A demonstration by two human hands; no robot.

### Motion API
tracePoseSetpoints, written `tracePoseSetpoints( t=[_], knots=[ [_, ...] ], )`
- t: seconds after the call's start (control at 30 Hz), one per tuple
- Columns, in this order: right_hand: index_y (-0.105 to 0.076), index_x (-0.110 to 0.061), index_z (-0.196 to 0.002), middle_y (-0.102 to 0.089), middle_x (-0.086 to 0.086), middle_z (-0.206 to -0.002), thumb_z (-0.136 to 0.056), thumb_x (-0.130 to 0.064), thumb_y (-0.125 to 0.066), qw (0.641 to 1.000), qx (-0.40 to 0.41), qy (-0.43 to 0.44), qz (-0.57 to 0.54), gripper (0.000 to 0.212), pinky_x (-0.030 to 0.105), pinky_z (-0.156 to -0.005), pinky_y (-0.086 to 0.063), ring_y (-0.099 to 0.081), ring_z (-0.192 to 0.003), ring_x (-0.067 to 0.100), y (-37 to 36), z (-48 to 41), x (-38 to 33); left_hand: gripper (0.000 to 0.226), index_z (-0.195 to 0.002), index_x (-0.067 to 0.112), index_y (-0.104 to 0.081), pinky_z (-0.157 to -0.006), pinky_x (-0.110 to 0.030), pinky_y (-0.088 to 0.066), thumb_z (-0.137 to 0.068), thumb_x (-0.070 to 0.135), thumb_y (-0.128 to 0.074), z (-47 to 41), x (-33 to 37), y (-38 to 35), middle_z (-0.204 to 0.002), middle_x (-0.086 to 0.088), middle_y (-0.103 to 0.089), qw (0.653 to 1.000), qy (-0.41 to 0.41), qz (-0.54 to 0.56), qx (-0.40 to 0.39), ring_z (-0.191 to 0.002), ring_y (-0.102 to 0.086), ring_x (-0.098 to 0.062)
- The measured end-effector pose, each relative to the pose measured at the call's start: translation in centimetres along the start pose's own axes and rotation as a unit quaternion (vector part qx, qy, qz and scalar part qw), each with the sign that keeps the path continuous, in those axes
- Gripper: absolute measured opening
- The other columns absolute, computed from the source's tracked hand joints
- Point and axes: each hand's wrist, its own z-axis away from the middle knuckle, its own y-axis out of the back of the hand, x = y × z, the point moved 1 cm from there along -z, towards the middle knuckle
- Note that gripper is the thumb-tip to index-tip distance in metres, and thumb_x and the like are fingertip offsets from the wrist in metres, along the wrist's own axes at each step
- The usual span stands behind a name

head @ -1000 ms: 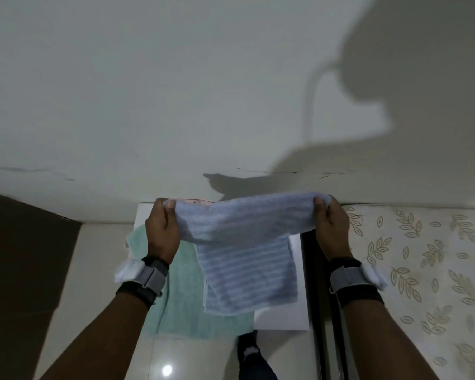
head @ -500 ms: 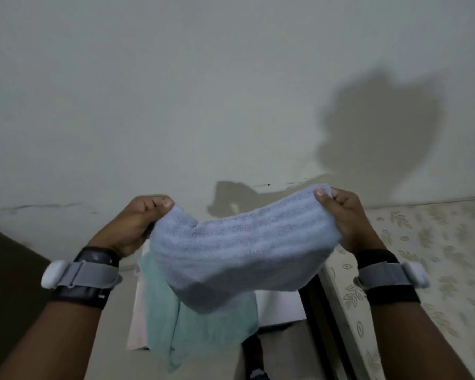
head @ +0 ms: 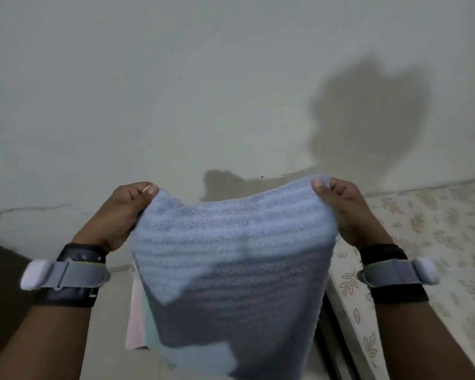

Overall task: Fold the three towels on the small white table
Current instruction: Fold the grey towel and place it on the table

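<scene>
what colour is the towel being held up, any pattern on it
The towel is pale blue with horizontal ribbed stripes, seen best in the head view.

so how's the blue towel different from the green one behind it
The blue towel is held up in the air, pinched at its top corners by the left hand and right hand; the green towel lies below, untouched. The blue towel shows almost whole; the green towel is only a sliver. Both are pastel.

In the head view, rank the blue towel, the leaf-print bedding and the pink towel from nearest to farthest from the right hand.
1. The blue towel: pinched by the right hand at its corner.
2. The leaf-print bedding: just to its right.
3. The pink towel: low left, beyond the blue towel.
</scene>
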Motion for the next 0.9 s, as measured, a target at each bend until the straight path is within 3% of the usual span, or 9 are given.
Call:
tracePoseSetpoints(
  t=[0.17,0.23,0.33,0.43,0.5,0.6,0.7,0.83,0.9],
  knots=[
    [-0.076,-0.012,-0.095,-0.078,0.005,-0.098,-0.105,-0.038,-0.058,0.976,0.076,0.025,0.202,0.034,0.037,-0.079,-0.062,-0.074,-0.092,0.018,0.6,-7.9,8.5,0.043,-0.083,0.012,-0.065,-0.066,-0.036,-0.048,-0.096,0.051,-0.053,-7.1,-10.3,0.3,-0.075,-0.009,-0.063,0.968,-0.042,-0.162,0.187,-0.07,-0.055,-0.021],
    [-0.071,-0.011,-0.084,-0.074,0.005,-0.088,-0.097,-0.058,-0.052,0.95,0.081,0.038,0.299,0.052,0.04,-0.073,-0.057,-0.072,-0.088,0.027,0.4,-11.4,11.6,0.044,-0.081,0.014,-0.064,-0.068,-0.036,-0.045,-0.097,0.052,-0.048,-10.0,-13.0,0.0,-0.074,-0.007,-0.064,0.941,-0.06,-0.26,0.205,-0.074,-0.06,-0.026],
    [-0.061,-0.008,-0.072,-0.065,0.009,-0.072,-0.091,-0.062,-0.048,0.922,0.05,0.024,0.382,0.059,0.038,-0.065,-0.042,-0.066,-0.077,0.033,0.1,-19.2,18.2,0.047,-0.091,0.009,-0.073,-0.07,-0.035,-0.044,-0.101,0.049,-0.048,-16.4,-19.2,-0.7,-0.086,-0.012,-0.074,0.916,-0.034,-0.336,0.219,-0.084,-0.069,-0.034],
    [-0.059,0.003,-0.072,-0.062,0.018,-0.068,-0.089,-0.066,-0.046,0.924,0.033,0.022,0.38,0.072,0.043,-0.064,-0.042,-0.06,-0.068,0.03,-0.5,-25.3,22.4,0.041,-0.098,0.006,-0.075,-0.071,-0.035,-0.042,-0.103,0.041,-0.054,-21.4,-23.4,-1.2,-0.095,-0.018,-0.076,0.9,-0.006,-0.355,0.252,-0.093,-0.07,-0.038],
    [-0.057,0.002,-0.071,-0.059,0.018,-0.067,-0.092,-0.062,-0.049,0.925,0.053,0.036,0.373,0.068,0.041,-0.062,-0.037,-0.057,-0.067,0.028,-0.8,-27.6,22.8,0.036,-0.099,0.004,-0.075,-0.071,-0.034,-0.039,-0.104,0.034,-0.055,-23.3,-23.0,-1.5,-0.097,-0.019,-0.076,0.891,0.006,-0.354,0.285,-0.093,-0.069,-0.037],
    [-0.064,0.002,-0.077,-0.064,0.018,-0.072,-0.096,-0.05,-0.058,0.931,0.074,0.044,0.356,0.056,0.04,-0.064,-0.044,-0.062,-0.072,0.032,-1.1,-30.8,22.7,0.037,-0.094,0.006,-0.074,-0.066,-0.031,-0.039,-0.105,0.033,-0.052,-25.3,-22.4,-1.9,-0.086,-0.011,-0.072,0.879,0.011,-0.354,0.32,-0.08,-0.061,-0.022],
    [-0.068,0.006,-0.084,-0.068,0.021,-0.074,-0.098,-0.046,-0.062,0.94,0.091,0.042,0.326,0.054,0.043,-0.069,-0.051,-0.061,-0.07,0.028,-1.3,-32.0,22.3,0.035,-0.096,0.008,-0.075,-0.067,-0.015,-0.038,-0.104,0.032,-0.051,-25.3,-21.7,-2.5,-0.089,-0.007,-0.074,0.877,0.013,-0.318,0.359,-0.082,-0.058,-0.009],
    [-0.074,-0.002,-0.092,-0.07,0.005,-0.078,-0.101,-0.036,-0.065,0.945,0.138,0.096,0.28,0.037,0.015,-0.067,-0.046,-0.058,-0.072,0.006,-1.7,-31.1,21.3,0.036,-0.098,0.004,-0.073,-0.07,-0.005,-0.039,-0.103,0.033,-0.052,-24.7,-19.5,-3.4,-0.087,0.003,-0.068,0.863,-0.024,-0.241,0.444,-0.075,-0.057,0.004],
    [-0.075,-0.008,-0.093,-0.065,-0.002,-0.074,-0.101,-0.038,-0.065,0.949,0.143,0.114,0.257,0.032,0.02,-0.065,-0.047,-0.057,-0.069,0.009,-1.8,-31.3,20.8,0.036,-0.097,0.003,-0.072,-0.071,-0.008,-0.042,-0.103,0.032,-0.052,-24.9,-19.1,-3.3,-0.087,0.004,-0.067,0.861,-0.04,-0.221,0.456,-0.075,-0.058,0.007]
  ],
)
